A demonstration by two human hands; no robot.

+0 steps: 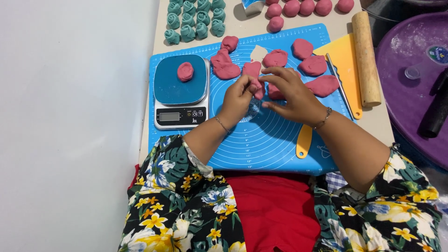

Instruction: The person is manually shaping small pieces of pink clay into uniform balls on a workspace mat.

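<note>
My left hand (239,97) and my right hand (290,93) meet over the blue baking mat (275,154), both gripping a long strip of pink dough (253,72) between their fingers. Several flattened pink dough pieces (313,65) lie on the mat just beyond my hands. A small rolled pink dough piece (185,71) sits on the kitchen scale (180,91) at the mat's left. A small clear round object partly shows under my left hand.
Teal dough rosettes (195,21) stand at the back left, pink dough balls (298,8) at the back. A wooden rolling pin (366,58), a yellow scraper (343,58) and a knife lie to the right. A purple tray (410,88) is far right.
</note>
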